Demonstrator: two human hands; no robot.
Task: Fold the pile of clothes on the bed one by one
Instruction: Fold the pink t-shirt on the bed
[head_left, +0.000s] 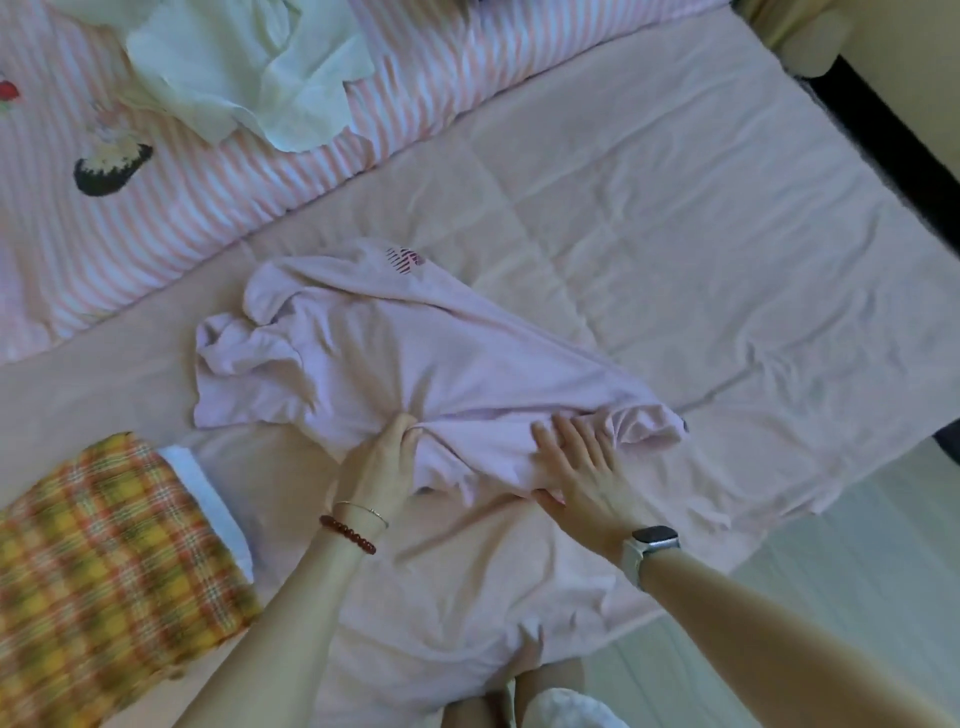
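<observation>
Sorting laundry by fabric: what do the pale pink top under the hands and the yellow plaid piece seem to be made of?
The pale pink top with a dark red logo looks like soft matte cotton knit: it bunches in rounded folds. The yellow and orange plaid garment seems a woven, crinkled cloth, going by its puckered check; blur leaves this uncertain.

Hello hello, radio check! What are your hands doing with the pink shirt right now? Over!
Left hand pinching the pink shirt. Right hand flat on it, fingers straight. Shirt bunched, not yet folded. Plaid garment lies beside, apart.
</observation>
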